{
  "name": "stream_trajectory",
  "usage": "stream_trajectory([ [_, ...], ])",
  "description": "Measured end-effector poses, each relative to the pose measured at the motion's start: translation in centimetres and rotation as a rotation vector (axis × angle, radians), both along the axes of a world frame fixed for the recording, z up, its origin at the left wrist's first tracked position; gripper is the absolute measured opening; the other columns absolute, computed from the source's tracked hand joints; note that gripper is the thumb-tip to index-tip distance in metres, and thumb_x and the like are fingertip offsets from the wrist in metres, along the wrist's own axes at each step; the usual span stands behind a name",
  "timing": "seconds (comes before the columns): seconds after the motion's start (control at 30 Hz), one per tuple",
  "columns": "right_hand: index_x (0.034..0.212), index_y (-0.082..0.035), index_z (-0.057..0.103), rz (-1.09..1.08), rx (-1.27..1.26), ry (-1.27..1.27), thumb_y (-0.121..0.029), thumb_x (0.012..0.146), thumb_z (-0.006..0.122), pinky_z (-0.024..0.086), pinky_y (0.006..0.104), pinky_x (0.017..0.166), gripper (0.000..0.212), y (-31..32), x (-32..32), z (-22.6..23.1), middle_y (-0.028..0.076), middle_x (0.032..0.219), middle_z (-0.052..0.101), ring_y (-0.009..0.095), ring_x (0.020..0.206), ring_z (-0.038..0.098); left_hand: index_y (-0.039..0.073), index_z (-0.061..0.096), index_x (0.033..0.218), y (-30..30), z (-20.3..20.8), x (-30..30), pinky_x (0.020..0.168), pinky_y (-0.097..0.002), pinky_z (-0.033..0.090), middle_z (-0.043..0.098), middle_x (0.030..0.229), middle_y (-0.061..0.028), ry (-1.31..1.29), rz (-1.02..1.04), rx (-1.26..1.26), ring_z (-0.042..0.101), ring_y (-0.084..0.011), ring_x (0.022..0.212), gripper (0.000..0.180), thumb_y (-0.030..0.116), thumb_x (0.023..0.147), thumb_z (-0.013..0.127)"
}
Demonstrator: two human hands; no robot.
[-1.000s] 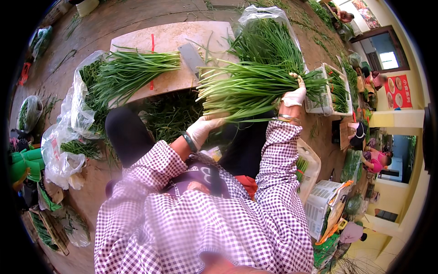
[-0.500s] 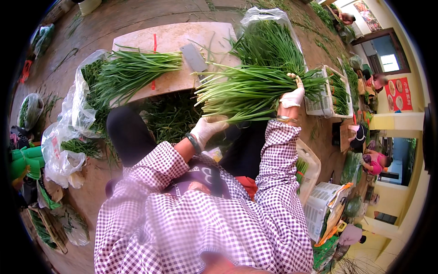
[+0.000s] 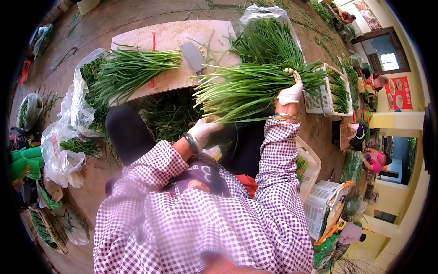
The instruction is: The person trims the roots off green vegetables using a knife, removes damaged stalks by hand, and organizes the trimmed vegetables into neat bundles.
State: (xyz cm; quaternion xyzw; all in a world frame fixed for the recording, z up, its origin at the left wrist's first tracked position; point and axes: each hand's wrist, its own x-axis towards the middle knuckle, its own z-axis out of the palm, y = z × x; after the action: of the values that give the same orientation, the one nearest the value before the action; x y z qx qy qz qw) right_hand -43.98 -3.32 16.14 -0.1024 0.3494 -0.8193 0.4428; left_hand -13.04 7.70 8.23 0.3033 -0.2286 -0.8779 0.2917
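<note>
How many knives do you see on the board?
1: the knife lies on the board, between the lying bunch and the held bunch in the right hand. Others may be hidden under the leaves.

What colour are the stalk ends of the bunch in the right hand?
The stalk ends are pale whitish-green; head view shows it best.

The right grip (image 3: 291, 93) holds a leafy green bunch (image 3: 248, 89), its pale ends near the left grip (image 3: 204, 132).
</note>
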Motion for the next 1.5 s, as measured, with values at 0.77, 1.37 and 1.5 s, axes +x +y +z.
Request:
stream_trajectory([
  [0.77,0.079,-0.002,0.061,-0.023,0.006,0.032,-0.014,0.087,0.051,0.051,0.0368,0.081,0.018,-0.1,-0.4,0.1,0.01,0.08,0.064,0.023,0.077,0.06,0.01,0.061,0.106,-0.4,0.3,0.0,0.041,-0.0174,0.023,0.055,0.076,0.0075,-0.184,0.139,0.13,0.033,-0.0006,0.048,0.024,0.013,0.084,0.068],
  [1.37,0.081,-0.002,0.061,-0.093,-0.008,0.0,-0.012,0.088,0.048,0.052,0.0372,0.079,0.018,0.4,-3.7,0.8,0.011,0.081,0.064,0.023,0.077,0.061,0.013,0.058,0.118,0.0,-0.6,-0.2,0.073,-0.0206,0.039,0.063,0.101,0.0038,-0.162,0.088,0.012,0.054,-0.0055,0.085,0.033,0.021,0.087,0.065],
  [1.5,0.081,-0.001,0.06,-0.102,-0.004,0.014,-0.011,0.088,0.049,0.052,0.0365,0.08,0.017,0.5,-2.1,0.4,0.012,0.081,0.064,0.024,0.077,0.06,0.013,0.06,0.115,0.2,0.4,-1.1,0.08,-0.0243,0.041,0.063,0.102,0.0034,-0.101,0.101,0.101,0.057,-0.0082,0.092,0.03,0.02,0.086,0.066],
])
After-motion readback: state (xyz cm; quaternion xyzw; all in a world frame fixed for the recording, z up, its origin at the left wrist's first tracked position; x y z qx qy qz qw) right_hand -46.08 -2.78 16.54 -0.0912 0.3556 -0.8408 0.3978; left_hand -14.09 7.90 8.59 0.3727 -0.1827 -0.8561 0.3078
